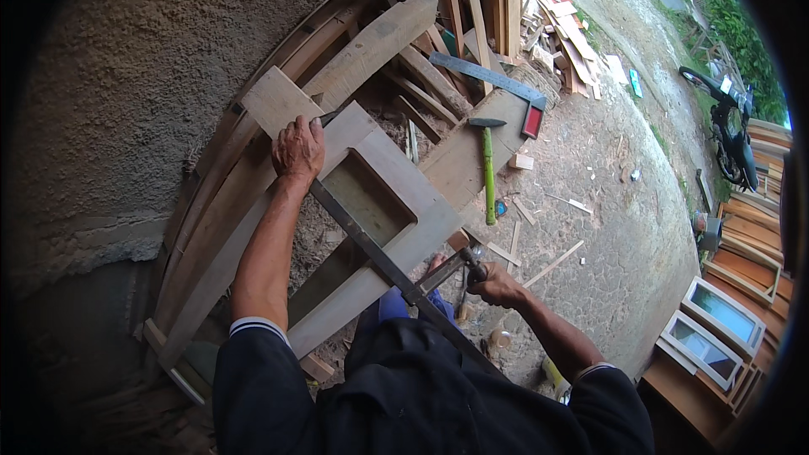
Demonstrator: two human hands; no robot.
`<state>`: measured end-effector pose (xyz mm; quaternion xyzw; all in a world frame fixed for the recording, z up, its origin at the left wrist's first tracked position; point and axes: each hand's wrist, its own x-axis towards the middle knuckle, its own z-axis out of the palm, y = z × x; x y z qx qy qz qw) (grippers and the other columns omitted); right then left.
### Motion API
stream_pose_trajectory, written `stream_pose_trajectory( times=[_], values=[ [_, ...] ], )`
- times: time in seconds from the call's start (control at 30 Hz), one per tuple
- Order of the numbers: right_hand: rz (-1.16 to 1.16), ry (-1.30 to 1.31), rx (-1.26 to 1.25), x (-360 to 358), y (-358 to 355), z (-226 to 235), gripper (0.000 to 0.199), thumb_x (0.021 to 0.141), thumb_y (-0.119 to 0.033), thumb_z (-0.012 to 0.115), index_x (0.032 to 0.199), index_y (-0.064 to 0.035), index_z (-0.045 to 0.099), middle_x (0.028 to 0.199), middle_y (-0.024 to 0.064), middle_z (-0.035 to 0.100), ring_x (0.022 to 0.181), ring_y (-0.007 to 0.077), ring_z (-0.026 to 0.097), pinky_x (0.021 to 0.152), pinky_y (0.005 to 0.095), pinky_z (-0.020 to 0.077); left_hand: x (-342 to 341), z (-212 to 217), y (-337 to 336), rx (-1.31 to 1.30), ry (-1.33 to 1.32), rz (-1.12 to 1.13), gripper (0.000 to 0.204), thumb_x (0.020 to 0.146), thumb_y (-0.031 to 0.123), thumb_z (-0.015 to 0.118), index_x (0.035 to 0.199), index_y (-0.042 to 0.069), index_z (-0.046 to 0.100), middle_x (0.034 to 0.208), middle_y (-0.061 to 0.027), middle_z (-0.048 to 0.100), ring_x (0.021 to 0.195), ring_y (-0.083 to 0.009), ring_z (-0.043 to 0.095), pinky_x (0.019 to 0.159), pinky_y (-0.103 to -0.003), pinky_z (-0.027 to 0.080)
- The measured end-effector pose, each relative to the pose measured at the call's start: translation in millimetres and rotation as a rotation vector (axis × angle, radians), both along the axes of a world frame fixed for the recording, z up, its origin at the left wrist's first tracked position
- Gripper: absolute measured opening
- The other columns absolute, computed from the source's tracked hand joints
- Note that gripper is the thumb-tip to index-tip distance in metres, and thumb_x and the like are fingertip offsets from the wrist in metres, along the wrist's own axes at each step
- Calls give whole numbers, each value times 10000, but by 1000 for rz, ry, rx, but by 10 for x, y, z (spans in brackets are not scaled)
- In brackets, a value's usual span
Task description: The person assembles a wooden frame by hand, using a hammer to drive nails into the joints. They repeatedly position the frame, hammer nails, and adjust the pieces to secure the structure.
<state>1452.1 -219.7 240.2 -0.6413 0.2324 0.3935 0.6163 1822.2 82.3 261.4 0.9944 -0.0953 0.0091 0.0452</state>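
The left hand (297, 150) presses flat on the wooden frame (371, 202) - the right hand (493, 285) grips a saw (379, 257). Sawing looks underway; next needs steady strokes.

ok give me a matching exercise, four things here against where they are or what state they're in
Things:
1. left hand
2. right hand
3. green-handled hammer
4. motorbike

Places or states:
A. parked far right by the greenery
B. lying unheld on a plank
C. pressed on the wooden frame
D. closed round a dark tool handle

Pairs: 1-C, 2-D, 3-B, 4-A
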Motion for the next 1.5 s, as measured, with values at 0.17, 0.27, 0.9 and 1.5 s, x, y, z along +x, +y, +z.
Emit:
stream_pose_trajectory(
  times=[0.17, 0.27, 0.9, 1.5],
  values=[
    [10, -124, -190, -5, 85, 112, 158, 815, -125, 714, 808, -104, 557, 601, 12, 517, 516, 158, 503, 467, 331, 373, -44, 130, -23, -12, -1, 15, 400, 1043, 410, 397, 1078, 60, 589, 1087, -189, 664, 1058, -367, 636, 910, -520, 477],
    [-26, -450, -824, -211, 394, 57, 353, 859, -271, 717, 1124, -82, 580, 788, 258, 680, 791, 485, 670, 696, 564, 509, -38, 111, -26, -19, 9, 23, 405, 1045, 416, 392, 1079, 63, 588, 1084, -187, 664, 1056, -363, 636, 911, -520, 477],
    [-293, -574, -892, 1062, -560, -496, 545, 940, -351, 681, 1340, -40, 479, 1011, 212, 646, 883, 317, 677, 795, 424, 537, -23, 12, 29, -100, 21, 100, 364, 1040, 404, 418, 1062, 99, 615, 1067, -148, 677, 1062, -332, 635, 925, -505, 458],
    [473, -798, -691, 3545, 257, 1226, 318, 1030, -288, 524, 1272, -93, 594, 905, 169, 702, 771, 311, 691, 688, 428, 530, -24, -6, 122, -207, -116, 6, 245, 1001, 311, 529, 944, 89, 613, 882, -113, 684, 866, -311, 682, 776, -477, 507]
  ],
)
